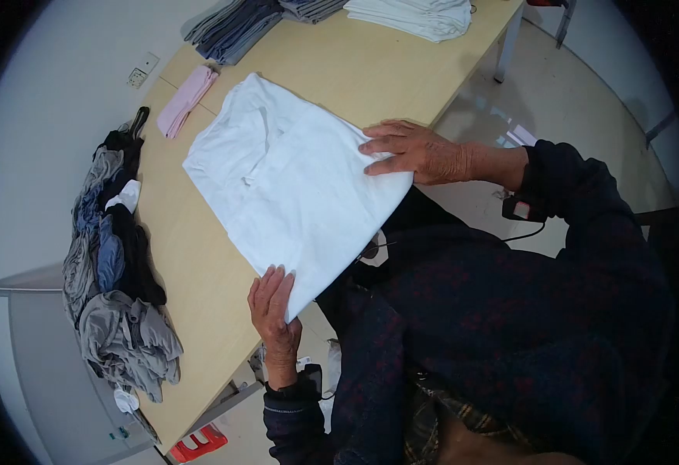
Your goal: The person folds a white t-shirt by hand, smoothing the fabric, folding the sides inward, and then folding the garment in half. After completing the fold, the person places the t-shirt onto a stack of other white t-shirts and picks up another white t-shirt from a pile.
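Observation:
A folded white garment (308, 186), which looks like a shirt, lies on the wooden table with its near edge along the table's front. My left hand (276, 306) grips its near left corner, fingers over the cloth and the thumb at the corner's edge. At the near right corner, my right hand (424, 155) rests with fingers stretched and slightly spread on the cloth; its thumb is hidden. Creases run across the garment's far left part, while the side towards me is smoother.
A folded pink cloth (187, 101) lies beyond the garment. Stacks of folded grey and blue clothes (235, 31) and white clothes (417, 17) stand at the table's far side. Crumpled dark and grey clothes (126, 325) line the left edge. Under the table is a red stool (200, 443).

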Action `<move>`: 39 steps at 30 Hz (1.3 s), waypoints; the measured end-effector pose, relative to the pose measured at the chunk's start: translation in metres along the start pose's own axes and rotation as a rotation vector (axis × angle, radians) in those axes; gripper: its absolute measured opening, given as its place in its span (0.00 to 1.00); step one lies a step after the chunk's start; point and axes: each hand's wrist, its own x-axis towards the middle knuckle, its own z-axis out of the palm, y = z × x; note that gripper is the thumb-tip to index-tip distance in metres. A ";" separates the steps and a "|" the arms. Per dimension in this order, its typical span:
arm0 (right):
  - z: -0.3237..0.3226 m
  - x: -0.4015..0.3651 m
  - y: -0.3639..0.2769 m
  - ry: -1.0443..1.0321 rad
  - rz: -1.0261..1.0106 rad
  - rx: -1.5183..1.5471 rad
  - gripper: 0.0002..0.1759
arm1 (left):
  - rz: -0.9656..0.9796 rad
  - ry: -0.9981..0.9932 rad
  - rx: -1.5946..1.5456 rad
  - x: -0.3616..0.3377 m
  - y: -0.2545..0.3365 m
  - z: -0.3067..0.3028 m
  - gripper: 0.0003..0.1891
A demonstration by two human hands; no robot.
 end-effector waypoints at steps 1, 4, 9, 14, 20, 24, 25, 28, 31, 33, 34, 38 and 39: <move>0.003 -0.002 0.003 0.076 -0.025 0.073 0.29 | -0.007 0.017 -0.016 -0.001 0.001 0.000 0.18; -0.002 -0.006 -0.001 0.110 -0.026 0.175 0.13 | -0.025 0.042 -0.073 0.000 0.007 -0.005 0.14; -0.038 -0.010 -0.032 0.130 -0.028 0.213 0.11 | -0.064 0.080 -0.216 -0.005 0.026 -0.025 0.09; -0.078 -0.015 -0.062 0.107 -0.004 0.315 0.10 | -0.169 0.100 -0.478 -0.013 0.044 -0.048 0.17; -0.100 -0.015 -0.085 0.115 0.052 0.418 0.11 | -0.178 0.150 -0.639 -0.010 0.056 -0.069 0.21; -0.107 0.010 -0.077 0.123 0.215 0.416 0.10 | -0.450 0.100 -0.704 0.014 0.051 -0.089 0.15; -0.106 0.019 -0.074 0.127 0.260 0.421 0.10 | -0.545 0.073 -0.721 0.019 0.047 -0.092 0.13; -0.093 0.040 -0.048 0.122 0.421 0.531 0.12 | -0.684 0.055 -0.783 0.032 0.009 -0.087 0.08; -0.084 0.069 -0.029 0.110 0.618 0.716 0.16 | -0.863 0.047 -0.903 0.063 -0.017 -0.075 0.10; -0.074 0.086 -0.014 0.123 0.674 0.795 0.16 | -0.950 0.014 -0.991 0.088 -0.031 -0.068 0.09; -0.070 0.093 -0.004 0.105 0.668 0.807 0.17 | -0.977 0.008 -1.061 0.097 -0.043 -0.063 0.12; -0.055 0.114 0.034 0.101 0.720 0.843 0.16 | -1.034 -0.041 -1.158 0.131 -0.092 -0.044 0.19; -0.052 0.120 0.042 0.113 0.710 0.850 0.16 | -1.036 -0.070 -1.159 0.139 -0.103 -0.041 0.19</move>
